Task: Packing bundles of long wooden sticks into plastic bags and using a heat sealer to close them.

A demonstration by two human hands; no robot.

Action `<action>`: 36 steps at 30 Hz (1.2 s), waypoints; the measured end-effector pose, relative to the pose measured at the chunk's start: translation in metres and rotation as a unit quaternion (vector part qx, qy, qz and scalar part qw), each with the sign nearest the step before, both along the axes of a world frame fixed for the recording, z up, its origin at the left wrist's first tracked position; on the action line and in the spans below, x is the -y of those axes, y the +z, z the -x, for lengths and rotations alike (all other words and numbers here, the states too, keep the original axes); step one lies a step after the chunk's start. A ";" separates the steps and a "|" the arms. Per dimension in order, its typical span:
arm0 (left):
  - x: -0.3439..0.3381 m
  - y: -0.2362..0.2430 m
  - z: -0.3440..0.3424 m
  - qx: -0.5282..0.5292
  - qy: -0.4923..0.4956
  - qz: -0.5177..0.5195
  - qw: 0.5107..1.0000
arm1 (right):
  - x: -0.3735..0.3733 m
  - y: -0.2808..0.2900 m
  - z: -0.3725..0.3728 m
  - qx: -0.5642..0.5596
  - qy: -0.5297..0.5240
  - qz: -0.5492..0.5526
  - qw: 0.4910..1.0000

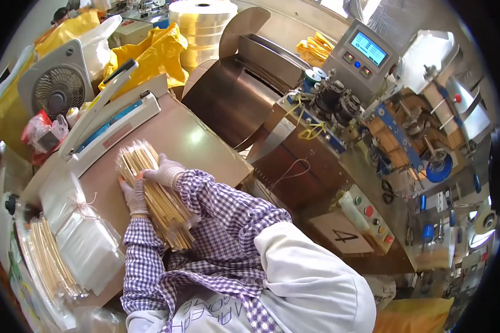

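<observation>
A thick bundle of long pale sticks [166, 215], like chopsticks, sits in clear plastic film between both hands, tilted over the near side of the table. My left hand [133, 198], in a light knit glove, wraps the bundle's left side. Across its upper right side lies my right hand [168, 171], gloved the same way and gripping it. Bare fingertips show on the gloves. Beyond the bundle stands a white bag sealer [116, 133] with its long arm raised. Left of my left forearm lies a stack of clear plastic bags [89, 238] tied with string.
More wrapped sticks [49, 258] lie at the table's left edge. A fan [58, 91] and a red plastic bag [43, 133] stand behind the sealer. Film rolls [201, 28] and a metal chute [233, 94] are at the back. A machine with a control panel [366, 53] fills the right.
</observation>
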State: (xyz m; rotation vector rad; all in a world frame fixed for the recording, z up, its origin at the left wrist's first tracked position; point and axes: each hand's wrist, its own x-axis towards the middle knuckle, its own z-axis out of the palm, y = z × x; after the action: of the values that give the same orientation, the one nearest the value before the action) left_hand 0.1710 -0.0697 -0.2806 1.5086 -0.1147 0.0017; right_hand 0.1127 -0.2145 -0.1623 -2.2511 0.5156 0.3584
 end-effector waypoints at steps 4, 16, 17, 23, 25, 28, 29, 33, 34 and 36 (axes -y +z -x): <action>-0.053 0.020 0.010 0.001 -0.020 -0.170 0.985 | -0.032 -0.002 0.002 0.028 0.014 -0.005 1.000; -0.110 -0.012 0.022 0.129 0.125 -0.255 0.950 | 0.069 -0.020 0.106 0.262 -0.144 0.280 0.912; -0.114 -0.005 0.024 0.132 0.120 -0.252 0.951 | 0.094 -0.007 0.141 0.262 -0.164 0.331 0.891; -0.113 -0.005 0.033 0.143 0.091 -0.223 0.960 | 0.222 -0.013 0.386 0.087 -0.457 0.583 0.666; -0.117 -0.011 0.031 0.150 0.086 -0.277 0.945 | 0.230 -0.017 0.433 -0.016 -0.503 0.582 0.638; -0.114 -0.012 0.033 0.150 0.084 -0.284 0.943 | 0.238 -0.041 0.466 0.006 -0.490 0.624 0.608; -0.117 -0.016 0.031 0.153 0.089 -0.282 0.943 | 0.241 -0.048 0.466 0.012 -0.490 0.623 0.609; -0.120 -0.023 0.027 0.144 0.076 -0.211 0.964 | 0.247 -0.061 0.457 0.027 -0.482 0.636 0.602; -0.119 -0.023 0.026 0.146 0.075 -0.235 0.958 | 0.248 -0.058 0.453 0.034 -0.487 0.632 0.602; -0.120 -0.022 0.028 0.144 0.076 -0.270 0.949 | 0.248 -0.059 0.450 0.042 -0.495 0.628 0.599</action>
State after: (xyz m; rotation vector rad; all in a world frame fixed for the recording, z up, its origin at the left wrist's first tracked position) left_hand 0.1434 0.0500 -0.3026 2.0579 -0.2467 0.3401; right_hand -0.3373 -0.4629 -0.2216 -2.5577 2.3680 -1.0261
